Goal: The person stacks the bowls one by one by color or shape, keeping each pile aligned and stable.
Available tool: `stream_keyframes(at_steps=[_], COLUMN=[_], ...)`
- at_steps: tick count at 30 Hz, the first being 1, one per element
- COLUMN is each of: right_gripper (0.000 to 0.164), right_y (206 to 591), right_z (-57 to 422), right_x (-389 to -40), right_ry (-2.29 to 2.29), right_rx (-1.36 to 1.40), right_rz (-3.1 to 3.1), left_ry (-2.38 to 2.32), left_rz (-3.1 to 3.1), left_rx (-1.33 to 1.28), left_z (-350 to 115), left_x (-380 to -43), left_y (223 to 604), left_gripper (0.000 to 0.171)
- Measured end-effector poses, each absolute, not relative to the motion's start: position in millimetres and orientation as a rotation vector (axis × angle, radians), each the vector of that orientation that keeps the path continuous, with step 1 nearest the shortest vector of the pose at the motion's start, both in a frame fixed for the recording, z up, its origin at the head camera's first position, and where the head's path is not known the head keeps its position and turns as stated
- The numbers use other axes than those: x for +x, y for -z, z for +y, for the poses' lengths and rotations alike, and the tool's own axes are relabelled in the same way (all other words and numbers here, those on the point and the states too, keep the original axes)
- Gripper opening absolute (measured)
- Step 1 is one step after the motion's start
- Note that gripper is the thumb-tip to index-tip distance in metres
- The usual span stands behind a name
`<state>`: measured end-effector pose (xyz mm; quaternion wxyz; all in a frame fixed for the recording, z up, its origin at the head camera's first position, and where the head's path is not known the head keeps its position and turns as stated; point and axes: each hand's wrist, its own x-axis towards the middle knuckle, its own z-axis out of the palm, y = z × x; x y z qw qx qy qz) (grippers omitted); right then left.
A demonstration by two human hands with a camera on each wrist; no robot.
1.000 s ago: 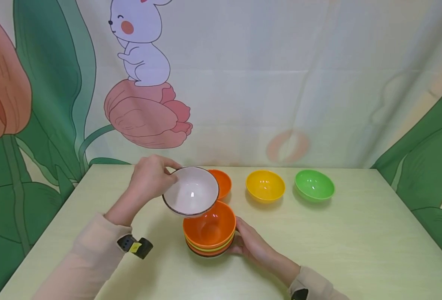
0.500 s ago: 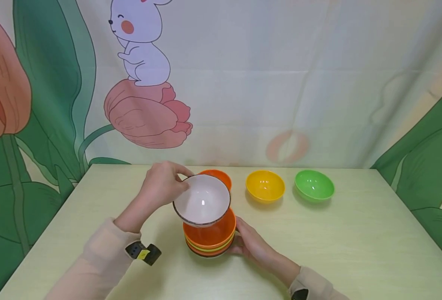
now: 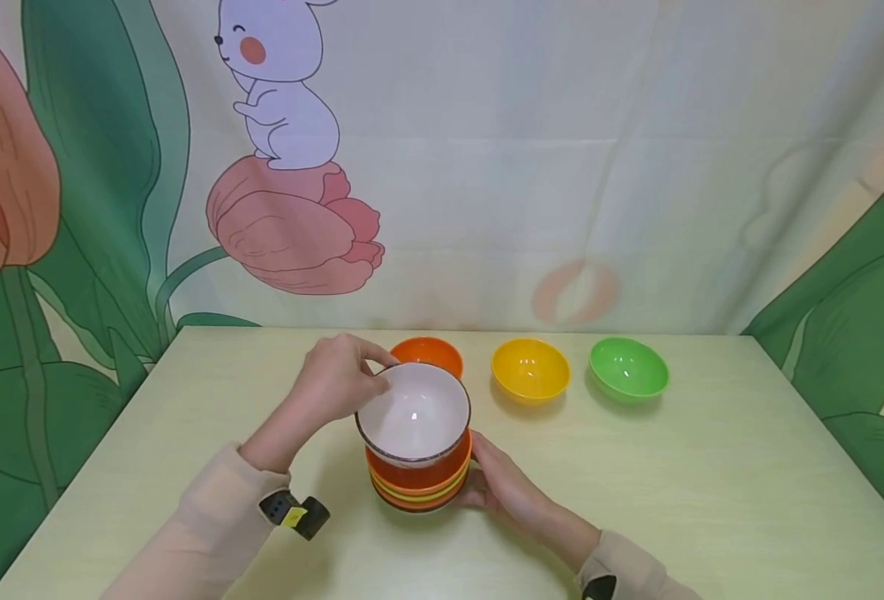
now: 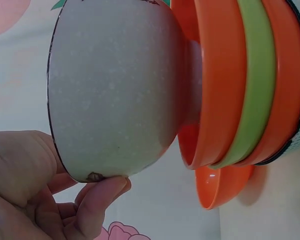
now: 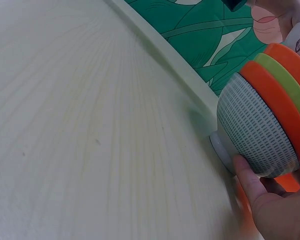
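Observation:
My left hand [image 3: 340, 379] pinches the rim of a white bowl [image 3: 414, 412] with a dark edge, thumb on one side and fingers on the other. That bowl hangs slightly tilted over a stack, its foot inside the mouth of the top orange bowl [image 4: 222, 85]; whether it touches is unclear. Below come a green bowl [image 4: 260, 80], another orange bowl [image 5: 275, 100] and, lowest, a bowl with a green dash pattern [image 5: 255, 127]. My right hand [image 3: 505, 483] holds the stack from the right, its thumb against the patterned bowl near the foot. Its other fingers are partly hidden.
Behind the stack stands a separate orange bowl [image 3: 428, 352], partly covered by the white one. To its right along the table's back are a yellow bowl [image 3: 530, 371] and a green bowl [image 3: 629, 368]. A printed curtain [image 3: 456, 167] hangs behind the pale table [image 3: 711, 483].
My left hand has carried the white bowl rightward and down, from left of the stack to over its mouth. The right hand and the stack have stayed put.

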<state>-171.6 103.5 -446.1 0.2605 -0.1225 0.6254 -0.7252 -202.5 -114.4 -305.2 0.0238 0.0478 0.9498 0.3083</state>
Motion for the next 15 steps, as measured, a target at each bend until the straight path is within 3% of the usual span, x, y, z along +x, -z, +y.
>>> stream_keyframes(at_steps=[15], right_gripper=[0.07], right_y=[447], right_z=[103], right_x=[-171], right_ry=[1.963], right_rx=[-0.318], right_rz=[1.704], left_ry=[-0.998], left_rz=[2.887], left_rx=[0.129], left_z=[-114], left_x=[-203], left_y=[320], left_gripper=[0.022])
